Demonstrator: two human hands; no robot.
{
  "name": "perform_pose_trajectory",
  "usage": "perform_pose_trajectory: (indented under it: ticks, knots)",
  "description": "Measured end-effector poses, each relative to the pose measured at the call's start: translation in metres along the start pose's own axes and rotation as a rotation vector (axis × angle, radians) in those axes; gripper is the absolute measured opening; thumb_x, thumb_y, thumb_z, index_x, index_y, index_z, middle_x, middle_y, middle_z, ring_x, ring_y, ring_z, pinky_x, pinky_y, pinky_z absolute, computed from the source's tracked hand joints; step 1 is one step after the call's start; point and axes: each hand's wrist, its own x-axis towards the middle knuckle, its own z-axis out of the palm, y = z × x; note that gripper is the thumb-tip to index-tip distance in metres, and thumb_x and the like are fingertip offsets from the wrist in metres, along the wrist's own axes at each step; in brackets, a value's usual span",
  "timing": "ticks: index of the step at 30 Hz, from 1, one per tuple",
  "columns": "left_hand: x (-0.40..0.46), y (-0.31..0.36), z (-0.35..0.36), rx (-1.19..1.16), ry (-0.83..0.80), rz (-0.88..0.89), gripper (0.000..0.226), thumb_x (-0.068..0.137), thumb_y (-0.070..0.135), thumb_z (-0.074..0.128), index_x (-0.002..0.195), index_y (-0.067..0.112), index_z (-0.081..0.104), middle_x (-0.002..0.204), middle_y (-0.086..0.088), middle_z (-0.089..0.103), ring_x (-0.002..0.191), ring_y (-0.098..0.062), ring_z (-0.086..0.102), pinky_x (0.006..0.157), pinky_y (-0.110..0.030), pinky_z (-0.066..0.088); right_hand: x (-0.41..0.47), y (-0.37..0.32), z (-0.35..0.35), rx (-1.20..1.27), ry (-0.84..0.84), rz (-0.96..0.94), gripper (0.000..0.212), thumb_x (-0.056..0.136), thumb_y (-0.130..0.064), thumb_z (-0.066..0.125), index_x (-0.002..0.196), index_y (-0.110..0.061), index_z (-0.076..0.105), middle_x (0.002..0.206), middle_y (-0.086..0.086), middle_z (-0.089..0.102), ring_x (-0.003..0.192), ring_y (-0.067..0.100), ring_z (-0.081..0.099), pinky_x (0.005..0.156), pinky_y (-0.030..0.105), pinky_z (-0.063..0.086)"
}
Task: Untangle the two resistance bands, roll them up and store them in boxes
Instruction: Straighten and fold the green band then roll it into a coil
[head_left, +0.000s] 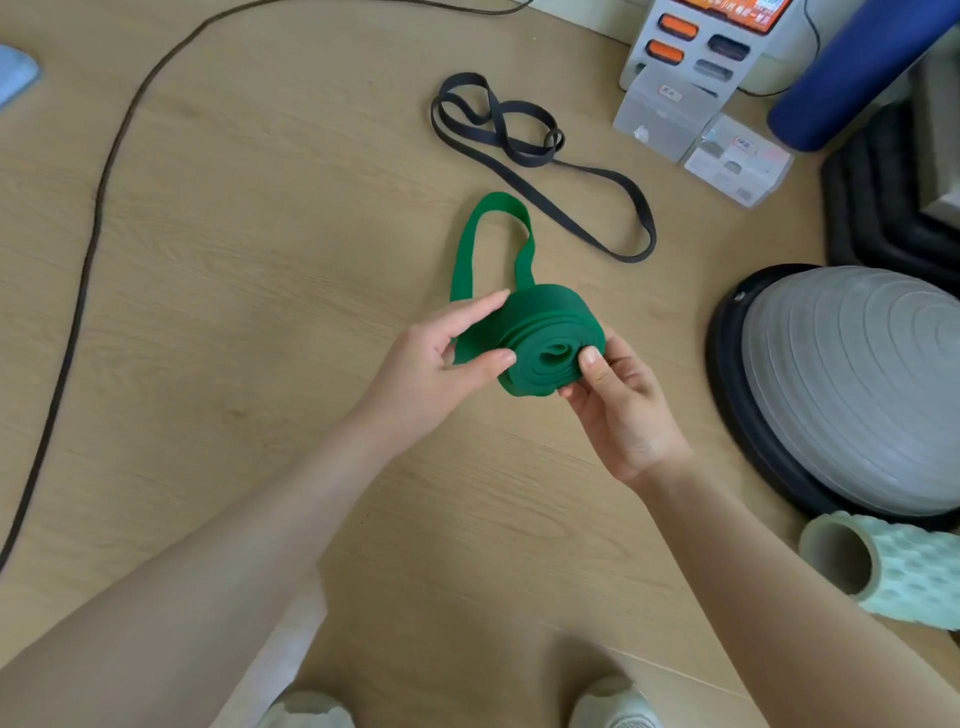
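Observation:
A wide green resistance band (540, 338) is wound into a thick roll held above the wooden floor, with a loose loop of it trailing away toward the back. My left hand (441, 364) holds the roll's left side between thumb and fingers. My right hand (618, 395) grips the right side, thumb pressed on the coiled face. A thin black resistance band (519, 150) lies loose and twisted on the floor behind. Two translucent boxes (660, 114) (737, 161) sit at the back right.
A grey balance dome (852, 384) on a black base stands at the right, with a pale green foam roller (893, 571) in front of it. A dark cable (88, 249) snakes along the floor at the left. A blue rolled mat (852, 78) and a printed box (711, 41) stand at the back right.

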Motion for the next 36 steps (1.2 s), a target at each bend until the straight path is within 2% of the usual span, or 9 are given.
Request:
perform_pose_trajectory:
  ticks: [5,9,13,17,23,29,31,33,36]
  knots:
    - [0.001,0.001,0.027,0.018,0.017,-0.004,0.055,0.074,0.025,0.075,0.115,0.053,0.05,0.13,0.019,0.052,0.124,0.004,0.046,0.111,-0.032,0.034,-0.012,0.001,-0.015,0.114,0.066,0.034,0.037,0.09,-0.016,0.054,0.123,-0.001,0.046,0.099,0.003,0.065,0.081,0.009,0.062,0.067,0.018,0.05]
    - [0.007,0.002,0.027,-0.011,0.055,-0.011,0.051,0.068,0.028,0.074,0.108,0.054,0.058,0.127,0.016,0.058,0.122,0.0,0.05,0.108,-0.034,0.037,-0.01,-0.012,-0.02,-0.043,0.038,0.042,0.036,0.09,-0.018,0.054,0.122,-0.002,0.047,0.103,0.006,0.059,0.077,0.006,0.059,0.066,0.018,0.048]
    - [0.01,0.0,0.028,0.11,0.064,-0.02,0.054,0.075,0.021,0.074,0.121,0.043,0.056,0.127,0.015,0.059,0.12,-0.001,0.052,0.107,-0.035,0.039,-0.008,-0.025,-0.028,-0.283,0.006,0.003,0.024,0.086,-0.018,0.052,0.11,-0.019,0.054,0.109,-0.002,0.06,0.084,0.006,0.062,0.069,0.02,0.048]
    - [0.012,-0.002,0.031,0.055,0.048,-0.062,0.053,0.08,0.012,0.07,0.124,0.036,0.056,0.127,0.015,0.059,0.12,-0.001,0.052,0.108,-0.035,0.039,-0.009,-0.024,-0.032,-0.336,0.017,-0.022,0.026,0.094,-0.006,0.048,0.117,-0.016,0.051,0.112,-0.004,0.059,0.088,0.005,0.062,0.071,0.021,0.048]
    - [0.001,-0.006,0.051,-0.333,0.159,-0.071,0.047,0.082,-0.004,0.06,0.122,0.021,0.056,0.124,0.0,0.061,0.117,-0.008,0.056,0.103,-0.028,0.043,-0.013,-0.012,-0.026,-0.008,0.033,0.004,0.029,0.093,-0.011,0.045,0.122,-0.005,0.047,0.109,0.008,0.057,0.082,0.008,0.061,0.068,0.019,0.049]
    - [-0.001,-0.002,0.049,-0.126,0.131,0.069,0.039,0.087,0.008,0.058,0.115,0.035,0.055,0.125,0.001,0.061,0.118,-0.01,0.056,0.102,-0.035,0.044,-0.014,0.001,-0.014,0.092,0.065,0.202,0.026,0.098,-0.009,0.039,0.122,-0.01,0.049,0.112,0.004,0.061,0.095,0.012,0.063,0.078,0.017,0.053]
    - [-0.001,-0.005,0.042,0.011,0.13,0.083,0.038,0.084,0.02,0.058,0.116,0.041,0.056,0.124,0.004,0.062,0.115,-0.008,0.057,0.101,-0.038,0.046,-0.011,-0.005,-0.012,-0.152,0.071,0.249,0.027,0.098,-0.012,0.042,0.124,-0.013,0.05,0.119,0.008,0.061,0.091,0.01,0.063,0.077,0.014,0.052]
    - [-0.002,-0.008,0.031,0.197,0.138,0.1,0.038,0.084,0.026,0.058,0.12,0.037,0.056,0.116,0.011,0.064,0.1,-0.009,0.064,0.094,-0.031,0.05,-0.006,-0.016,-0.013,-0.685,0.071,0.217,0.042,0.093,-0.019,0.053,0.134,-0.019,0.044,0.131,0.002,0.054,0.093,0.008,0.057,0.075,0.011,0.047]
    - [-0.004,-0.009,0.015,0.471,0.093,0.152,0.039,0.087,0.019,0.062,0.125,0.024,0.055,0.11,0.015,0.064,0.072,-0.021,0.062,0.073,-0.024,0.048,0.004,-0.032,-0.007,-1.164,-0.043,-0.027,0.068,0.084,-0.023,0.066,0.142,-0.029,0.031,0.136,-0.008,0.046,0.1,0.007,0.043,0.088,0.02,0.036]
